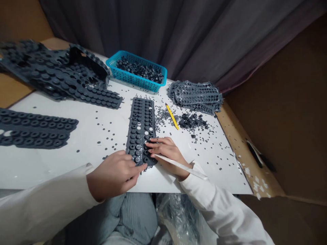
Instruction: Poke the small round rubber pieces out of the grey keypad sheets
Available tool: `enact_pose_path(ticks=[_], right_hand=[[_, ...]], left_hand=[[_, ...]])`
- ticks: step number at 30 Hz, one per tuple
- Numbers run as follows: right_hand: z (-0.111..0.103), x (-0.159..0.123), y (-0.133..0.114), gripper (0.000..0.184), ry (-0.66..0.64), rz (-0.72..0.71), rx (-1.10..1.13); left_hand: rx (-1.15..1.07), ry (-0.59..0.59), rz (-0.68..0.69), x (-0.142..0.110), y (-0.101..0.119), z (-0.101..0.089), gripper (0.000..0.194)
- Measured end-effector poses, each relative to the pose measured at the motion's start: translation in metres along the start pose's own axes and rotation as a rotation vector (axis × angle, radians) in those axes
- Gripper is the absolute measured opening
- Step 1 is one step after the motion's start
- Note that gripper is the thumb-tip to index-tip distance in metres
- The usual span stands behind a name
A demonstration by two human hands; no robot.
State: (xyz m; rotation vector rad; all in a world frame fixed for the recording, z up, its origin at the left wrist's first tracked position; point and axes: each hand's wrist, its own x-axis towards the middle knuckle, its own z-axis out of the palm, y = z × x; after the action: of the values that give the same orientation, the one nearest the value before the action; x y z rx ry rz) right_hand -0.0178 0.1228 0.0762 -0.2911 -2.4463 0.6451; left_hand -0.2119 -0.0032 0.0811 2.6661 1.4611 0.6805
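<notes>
Covering white table (84, 163): dark sheets (140, 119), scattered bits; grey curtain (153, 27) behind.

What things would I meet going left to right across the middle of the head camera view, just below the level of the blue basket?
Studded dark strip at the left edge → studded dark strip in the centre → slim yellow tool → heap of dark bits → slim black item.

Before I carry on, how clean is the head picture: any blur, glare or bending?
Head view: dim overall, the right-hand cardboard deepest in shade; the left pile looks smeared toward the frame edge; small glints on discs beside the left hand and on the clear plastic; wide-angle stretch seems to tilt the table edges.
</notes>
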Motion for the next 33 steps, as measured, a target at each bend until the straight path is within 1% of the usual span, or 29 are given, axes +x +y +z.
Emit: enact_pose_path(ticks=[3,7,9,11,14,16,17,19,22,25,28,31,33], right_hand=[[0.000,0.000,0.003,0.010,-0.031,-0.045,-0.096],[0.001,-0.002,0.007,0.011,-0.072,-0.139,-0.281],[0.002,-0.002,0.010,0.013,-0.080,-0.147,-0.347],[0.002,-0.001,0.011,0.015,-0.068,-0.110,-0.374],[0.000,0.004,0.013,0.015,0.026,0.028,-0.312],[-0.003,0.008,0.013,0.014,0.110,0.121,-0.170],[-0.004,0.010,0.013,0.013,0.132,0.150,-0.082],[-0.006,0.013,0.012,0.010,0.137,0.178,0.071],[-0.006,0.014,0.012,0.009,0.103,0.203,0.177],[-0.005,0.014,0.013,0.010,0.058,0.208,0.188],[-0.003,0.014,0.014,0.011,0.030,0.179,0.148],[-0.002,0.014,0.017,0.010,0.020,0.124,0.066],[-0.002,0.015,0.021,0.009,-0.019,0.073,-0.039]], left_hand=[[0.006,0.003,0.004,0.000,0.000,0.000,0.025],[0.012,0.006,0.008,-0.001,0.001,0.002,0.025],[0.009,-0.003,0.012,-0.001,0.001,0.002,0.025],[0.006,-0.010,0.012,-0.001,0.001,0.002,0.025],[0.007,-0.002,0.012,-0.001,0.001,0.002,0.025],[0.002,0.011,0.012,-0.001,0.001,0.002,0.025],[-0.003,0.019,0.008,-0.001,0.001,0.002,0.025],[-0.015,0.036,-0.002,-0.002,0.001,0.003,0.025],[-0.031,0.049,-0.011,-0.001,0.001,0.002,0.024],[-0.033,0.053,-0.012,0.000,0.000,0.002,0.023],[-0.028,0.062,-0.009,0.001,0.000,0.002,0.023],[-0.021,0.071,-0.006,0.001,0.001,0.003,0.023],[-0.010,0.069,0.000,0.001,0.001,0.002,0.024]])
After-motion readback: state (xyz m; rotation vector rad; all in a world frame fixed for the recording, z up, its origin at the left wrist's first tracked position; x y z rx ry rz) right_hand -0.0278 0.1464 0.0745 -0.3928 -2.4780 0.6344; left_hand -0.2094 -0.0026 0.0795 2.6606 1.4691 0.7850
